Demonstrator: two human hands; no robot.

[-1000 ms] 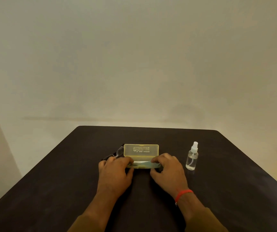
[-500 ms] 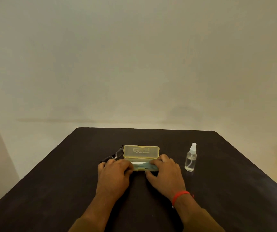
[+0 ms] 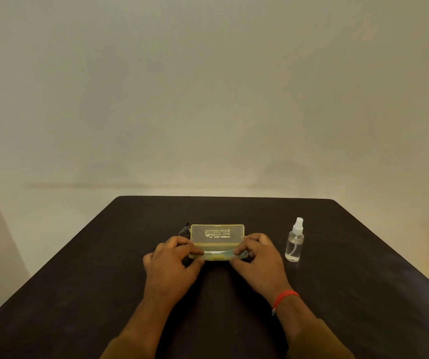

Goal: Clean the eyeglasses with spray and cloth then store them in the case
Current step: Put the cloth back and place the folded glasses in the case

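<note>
Both hands are working at one open, translucent yellow eyeglass case (image 3: 217,235) at mid-desk (image 3: 78,294). The left hand (image 3: 170,265) and right hand (image 3: 258,263) are each closing their grip on an end of one greenish cloth (image 3: 214,256) inside, probably to lift it out. One pair of eyeglasses (image 3: 184,230) is lying just left of the case; one spray bottle (image 3: 295,242) is standing upright at right.

Dark table (image 3: 104,281), open case (image 3: 217,235), spray bottle (image 3: 295,242), eyeglasses (image 3: 183,230)
</note>
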